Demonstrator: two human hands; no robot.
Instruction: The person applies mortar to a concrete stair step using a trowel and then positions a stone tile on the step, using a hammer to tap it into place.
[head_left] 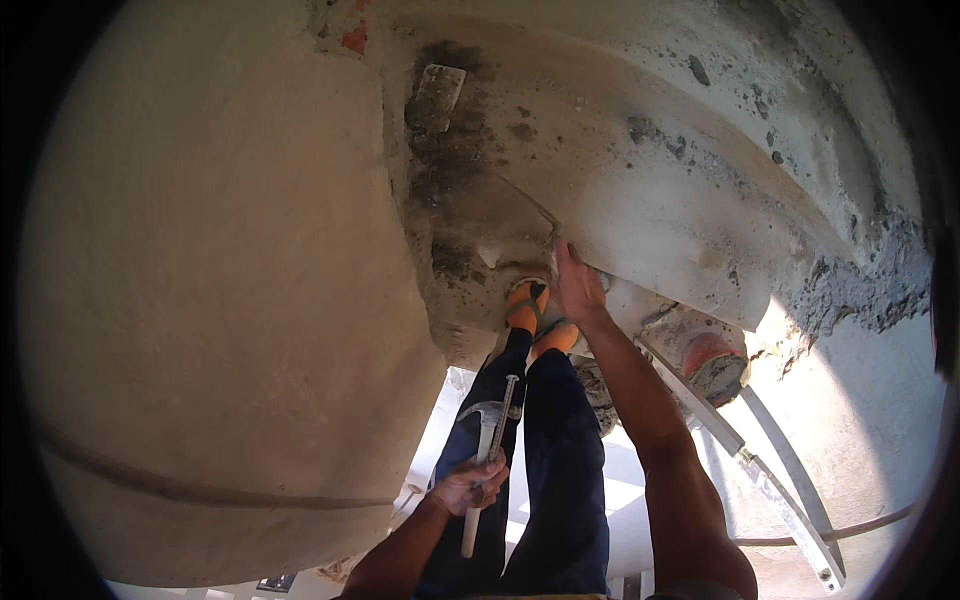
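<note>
My left hand (470,487), low in front of my legs, is closed around the pale handle of a hammer (486,432). Held alongside it is a slim, ribbed metal rod (504,415) with a small flat head at the top. My right arm stretches forward, and my right hand (578,287) is closed beside my feet, close to the rough grey surface. A thin, dark-edged strip (545,215) runs from its fingertips over that surface. Whether the strip belongs to something in the grip, I cannot tell.
A smooth plastered wall (220,280) fills the left side. Ahead, a small flat piece (441,98) lies on dark, damp rubble. Right of my legs are a round mortar-caked container (712,362) and a long straight metal bar (700,405). I wear orange footwear (524,305).
</note>
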